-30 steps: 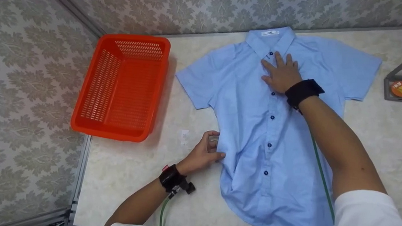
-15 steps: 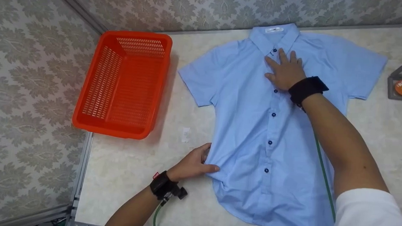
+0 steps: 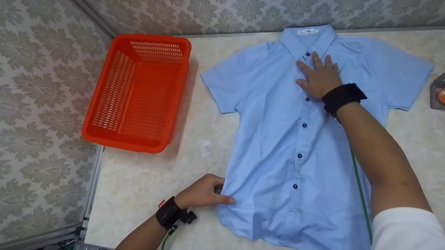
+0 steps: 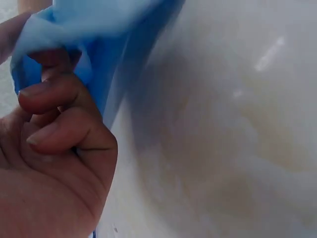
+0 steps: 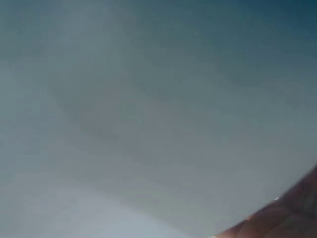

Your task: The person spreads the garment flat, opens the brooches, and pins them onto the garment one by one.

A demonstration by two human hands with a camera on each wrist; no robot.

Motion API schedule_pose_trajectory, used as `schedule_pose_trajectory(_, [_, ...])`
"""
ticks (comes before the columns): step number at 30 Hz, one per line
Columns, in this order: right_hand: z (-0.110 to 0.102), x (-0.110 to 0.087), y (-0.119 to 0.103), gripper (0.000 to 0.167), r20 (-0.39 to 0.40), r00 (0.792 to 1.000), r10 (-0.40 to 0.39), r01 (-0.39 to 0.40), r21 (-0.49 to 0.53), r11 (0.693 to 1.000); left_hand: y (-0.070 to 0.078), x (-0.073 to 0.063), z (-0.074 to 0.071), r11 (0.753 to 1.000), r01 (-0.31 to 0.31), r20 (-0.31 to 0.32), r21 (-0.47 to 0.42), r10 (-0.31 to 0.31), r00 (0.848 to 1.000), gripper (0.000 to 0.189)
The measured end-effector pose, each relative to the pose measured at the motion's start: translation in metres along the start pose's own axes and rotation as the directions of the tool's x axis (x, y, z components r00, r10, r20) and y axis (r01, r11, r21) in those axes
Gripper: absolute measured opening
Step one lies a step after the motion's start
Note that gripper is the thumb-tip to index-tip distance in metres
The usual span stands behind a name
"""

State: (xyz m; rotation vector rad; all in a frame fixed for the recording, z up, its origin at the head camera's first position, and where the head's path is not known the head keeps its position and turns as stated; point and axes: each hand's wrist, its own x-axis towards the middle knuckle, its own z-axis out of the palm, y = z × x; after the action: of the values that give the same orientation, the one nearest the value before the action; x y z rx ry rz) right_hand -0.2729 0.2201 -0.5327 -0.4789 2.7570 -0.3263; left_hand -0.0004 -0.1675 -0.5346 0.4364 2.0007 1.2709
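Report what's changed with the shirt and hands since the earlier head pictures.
The left hand has moved down the side edge of the blue shirt toward the person, drawing that side outward; the bunched cloth there now lies flatter. It pinches the edge. The right hand stayed spread near the collar, and the orange basket stayed put.

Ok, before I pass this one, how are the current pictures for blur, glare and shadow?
Head: clear overall, blue shirt sharp enough to show its buttons, soft shadow beside the red basket; left wrist: left hand fairly clear, shirt smeared above it, small glare streak and darker shading on the tabletop; right wrist: nearly all grey-blue blur, right hand only in the lower-right corner.
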Motion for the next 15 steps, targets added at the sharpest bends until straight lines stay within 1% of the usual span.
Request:
schedule_pose_trajectory(2, [0.000, 0.000, 0.001, 0.065, 0.004, 1.000, 0.003, -0.003, -0.001, 1.000, -0.002, -0.003, 0.000, 0.998, 0.004, 0.009, 0.059, -0.004, 1.000, 0.032])
schedule_pose_trajectory(4, [0.000, 0.001, 0.002, 0.065, 0.007, 1.000, 0.006, -0.006, -0.003, 1.000, -0.005, -0.005, 0.001, 0.990, 0.010, 0.009, 0.139, -0.011, 1.000, 0.043])
schedule_pose_trajectory(7, [0.001, 0.001, 0.002, 0.064, -0.003, 1.000, 0.003, -0.003, 0.000, 1.000, -0.006, -0.010, 0.000, 0.962, 0.033, -0.015, 0.273, -0.030, 0.999, 0.051])
schedule_pose_trajectory(10, [0.002, 0.001, 0.001, 0.064, -0.014, 1.000, -0.002, 0.002, -0.002, 1.000, -0.008, -0.014, -0.002, 0.926, 0.046, -0.046, 0.375, -0.030, 0.998, 0.049])
schedule_pose_trajectory(13, [0.003, 0.001, 0.000, 0.063, -0.021, 1.000, -0.005, 0.004, -0.011, 1.000, -0.009, -0.015, -0.004, 0.901, 0.048, -0.069, 0.431, -0.020, 0.997, 0.048])
schedule_pose_trajectory(15, [0.004, 0.001, -0.001, 0.063, -0.021, 1.000, -0.005, 0.005, -0.009, 1.000, -0.007, -0.014, -0.007, 0.895, 0.049, -0.078, 0.442, -0.016, 0.997, 0.047])
